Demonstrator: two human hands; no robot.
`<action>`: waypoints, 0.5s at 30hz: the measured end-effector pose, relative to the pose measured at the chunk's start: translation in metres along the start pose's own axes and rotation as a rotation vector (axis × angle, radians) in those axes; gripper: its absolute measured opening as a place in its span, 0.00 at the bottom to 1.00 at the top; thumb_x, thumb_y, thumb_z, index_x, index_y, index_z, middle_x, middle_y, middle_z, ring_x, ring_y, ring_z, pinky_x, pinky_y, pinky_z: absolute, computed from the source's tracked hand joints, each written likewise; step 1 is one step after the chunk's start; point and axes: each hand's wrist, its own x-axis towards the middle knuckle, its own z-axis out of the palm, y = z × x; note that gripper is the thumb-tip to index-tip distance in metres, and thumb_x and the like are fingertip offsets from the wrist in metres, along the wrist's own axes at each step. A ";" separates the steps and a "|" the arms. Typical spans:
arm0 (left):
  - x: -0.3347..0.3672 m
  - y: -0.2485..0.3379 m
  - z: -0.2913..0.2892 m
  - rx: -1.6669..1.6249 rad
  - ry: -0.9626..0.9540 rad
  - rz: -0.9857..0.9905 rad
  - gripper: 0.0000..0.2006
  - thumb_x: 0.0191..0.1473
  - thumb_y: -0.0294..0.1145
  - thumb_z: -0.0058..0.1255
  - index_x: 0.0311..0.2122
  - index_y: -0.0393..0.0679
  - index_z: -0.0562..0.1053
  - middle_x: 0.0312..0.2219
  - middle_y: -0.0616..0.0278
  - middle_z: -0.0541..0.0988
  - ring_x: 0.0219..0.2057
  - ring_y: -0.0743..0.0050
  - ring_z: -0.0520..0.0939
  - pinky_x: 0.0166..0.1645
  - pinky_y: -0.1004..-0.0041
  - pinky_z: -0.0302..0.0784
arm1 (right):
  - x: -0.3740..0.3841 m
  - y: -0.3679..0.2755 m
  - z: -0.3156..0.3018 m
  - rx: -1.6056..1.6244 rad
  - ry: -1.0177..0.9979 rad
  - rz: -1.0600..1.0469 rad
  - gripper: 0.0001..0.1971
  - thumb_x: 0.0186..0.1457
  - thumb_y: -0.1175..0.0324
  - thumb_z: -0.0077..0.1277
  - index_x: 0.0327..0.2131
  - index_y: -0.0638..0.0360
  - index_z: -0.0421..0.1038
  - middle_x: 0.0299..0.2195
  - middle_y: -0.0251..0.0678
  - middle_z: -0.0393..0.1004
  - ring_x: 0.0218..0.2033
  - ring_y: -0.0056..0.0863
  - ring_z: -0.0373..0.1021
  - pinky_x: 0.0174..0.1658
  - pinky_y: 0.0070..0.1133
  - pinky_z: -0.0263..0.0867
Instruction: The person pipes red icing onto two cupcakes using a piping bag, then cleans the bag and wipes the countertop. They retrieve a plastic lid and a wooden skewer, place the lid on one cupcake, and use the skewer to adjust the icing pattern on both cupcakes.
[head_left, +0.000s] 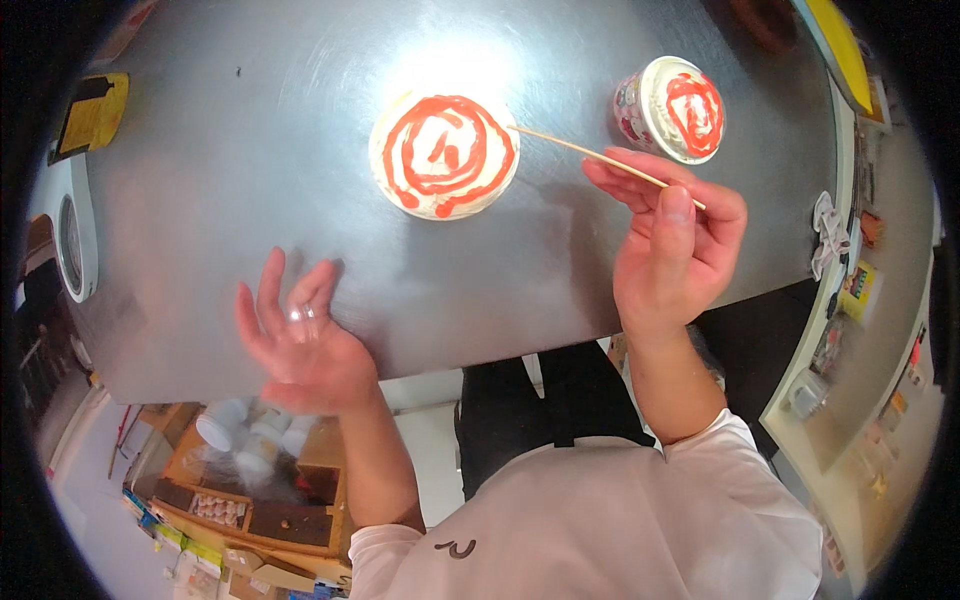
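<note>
A round dessert (437, 172) topped with pale cream and rings of red sauce stands on the metal table. My right hand (682, 245) pinches a thin wooden skewer (570, 146) between thumb and fingers. The skewer's tip is at the right edge of the cream; whether it touches cannot be told. To the left and nearer me, my left hand (310, 345) is held with fingers spread, nothing in it, a ring on one finger. Beyond my right hand is a second dessert (690, 110) in a patterned paper cup, also with cream and red sauce.
The grey metal table (270, 180) has its near edge before my body. A white device with a round dial (72, 245) stands at the left, by a yellow and black object (92, 115). Below left, a wooden cabinet (290, 525) holds white tubs (225, 425). A crumpled cloth (828, 235) lies at the right.
</note>
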 end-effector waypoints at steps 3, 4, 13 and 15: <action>0.001 -0.001 0.001 0.011 -0.012 0.004 0.39 0.47 0.66 0.29 0.53 0.40 0.54 0.48 0.34 0.60 0.39 0.46 0.74 0.46 0.55 0.68 | 0.002 0.002 -0.001 -0.024 -0.024 -0.036 0.08 0.55 0.77 0.37 0.38 0.65 0.53 0.34 0.55 0.69 0.32 0.37 0.71 0.39 0.30 0.69; 0.001 -0.001 0.001 0.011 -0.016 0.007 0.40 0.47 0.66 0.29 0.53 0.40 0.54 0.48 0.35 0.60 0.39 0.46 0.74 0.46 0.56 0.68 | 0.003 0.003 -0.002 -0.042 -0.047 -0.053 0.08 0.54 0.78 0.37 0.38 0.65 0.53 0.34 0.55 0.69 0.32 0.37 0.70 0.38 0.29 0.69; 0.000 -0.001 0.004 0.039 -0.007 0.021 0.40 0.47 0.67 0.29 0.53 0.39 0.54 0.48 0.34 0.60 0.39 0.46 0.75 0.46 0.57 0.69 | 0.008 0.001 -0.003 -0.097 -0.083 -0.065 0.07 0.54 0.79 0.38 0.37 0.66 0.53 0.33 0.53 0.70 0.32 0.31 0.70 0.38 0.24 0.68; 0.000 -0.002 0.003 0.034 -0.007 0.026 0.40 0.47 0.66 0.29 0.53 0.39 0.54 0.48 0.33 0.60 0.39 0.46 0.75 0.46 0.57 0.69 | 0.009 0.001 -0.003 -0.103 -0.086 -0.071 0.07 0.54 0.80 0.38 0.36 0.66 0.53 0.33 0.53 0.70 0.32 0.30 0.70 0.38 0.23 0.68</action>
